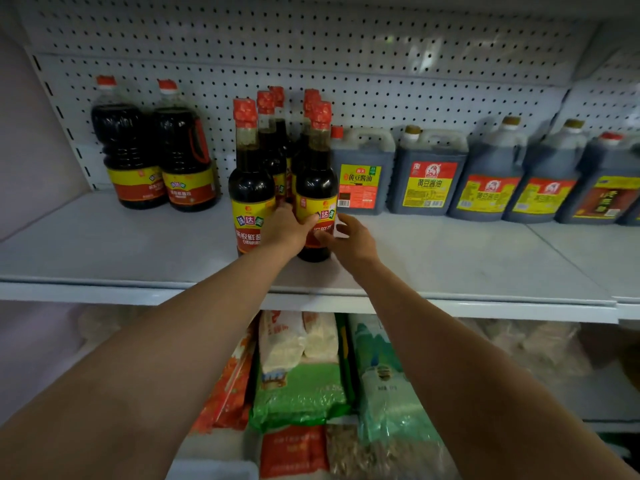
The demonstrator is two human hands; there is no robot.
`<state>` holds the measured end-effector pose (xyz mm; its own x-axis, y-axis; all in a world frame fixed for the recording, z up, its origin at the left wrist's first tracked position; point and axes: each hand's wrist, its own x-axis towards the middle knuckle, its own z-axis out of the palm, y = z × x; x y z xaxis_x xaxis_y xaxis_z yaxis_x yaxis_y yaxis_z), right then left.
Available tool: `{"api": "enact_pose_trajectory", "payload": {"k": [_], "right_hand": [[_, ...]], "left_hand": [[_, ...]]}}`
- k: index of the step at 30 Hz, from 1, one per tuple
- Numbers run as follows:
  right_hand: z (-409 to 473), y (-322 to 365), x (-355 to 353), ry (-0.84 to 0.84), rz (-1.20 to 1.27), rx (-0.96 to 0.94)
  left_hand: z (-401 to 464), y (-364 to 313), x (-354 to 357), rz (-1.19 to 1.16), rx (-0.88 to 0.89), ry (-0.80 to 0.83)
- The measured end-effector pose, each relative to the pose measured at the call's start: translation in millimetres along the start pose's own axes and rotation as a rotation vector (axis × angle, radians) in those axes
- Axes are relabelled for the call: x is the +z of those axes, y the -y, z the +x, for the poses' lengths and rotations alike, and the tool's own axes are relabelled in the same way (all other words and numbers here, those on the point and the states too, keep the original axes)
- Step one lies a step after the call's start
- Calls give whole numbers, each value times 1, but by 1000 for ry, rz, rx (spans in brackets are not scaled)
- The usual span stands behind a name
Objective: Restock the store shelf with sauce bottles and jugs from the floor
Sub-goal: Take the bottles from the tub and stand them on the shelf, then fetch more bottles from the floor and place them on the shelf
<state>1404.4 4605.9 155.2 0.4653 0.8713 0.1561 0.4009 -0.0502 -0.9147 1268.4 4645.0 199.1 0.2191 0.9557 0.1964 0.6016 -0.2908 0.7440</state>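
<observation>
Both my arms reach onto the white shelf point(104, 251). My left hand point(285, 228) grips the lower part of a tall dark sauce bottle with a red cap point(317, 181), which stands upright at the front of a cluster. My right hand point(351, 240) is at the same bottle's right side, fingers loosely curled and touching its label. Another tall bottle point(250, 181) stands just left of it, with more red-capped bottles point(273, 140) behind. Two round jugs point(156, 157) stand at the left, and several square jugs point(429, 174) line the right.
A perforated white back panel point(346, 46) closes the shelf behind the bottles. Bare shelf surface lies front left and front right point(485, 265). Below, the lower shelf holds packed bags of grain and food point(301, 375).
</observation>
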Motion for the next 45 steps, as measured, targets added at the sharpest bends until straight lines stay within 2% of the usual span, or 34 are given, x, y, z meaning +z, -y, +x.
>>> {"api": "enact_pose_trajectory", "payload": {"k": [6, 12, 17, 25, 30, 36, 45], "right_hand": [[-64, 7, -51, -120, -148, 88], [-179, 2, -81, -227, -360, 178], [-280, -4, -81, -244, -563, 294], [-424, -12, -87, -299, -720, 472], [-481, -25, -108, -315, -709, 593], [-516, -71, -140, -310, -685, 673], [-544, -195, -192, -244, -519, 800]], "left_hand": [[-40, 2, -10, -32, 34, 60], [-112, 14, -20, 20, 150, 263], [-176, 31, -33, 51, 251, 397], [-287, 53, -10, 61, 379, 663], [-330, 45, 16, 91, 450, 727], [-363, 33, 71, 125, 446, 811], [-416, 38, 194, 201, 333, 974]]}}
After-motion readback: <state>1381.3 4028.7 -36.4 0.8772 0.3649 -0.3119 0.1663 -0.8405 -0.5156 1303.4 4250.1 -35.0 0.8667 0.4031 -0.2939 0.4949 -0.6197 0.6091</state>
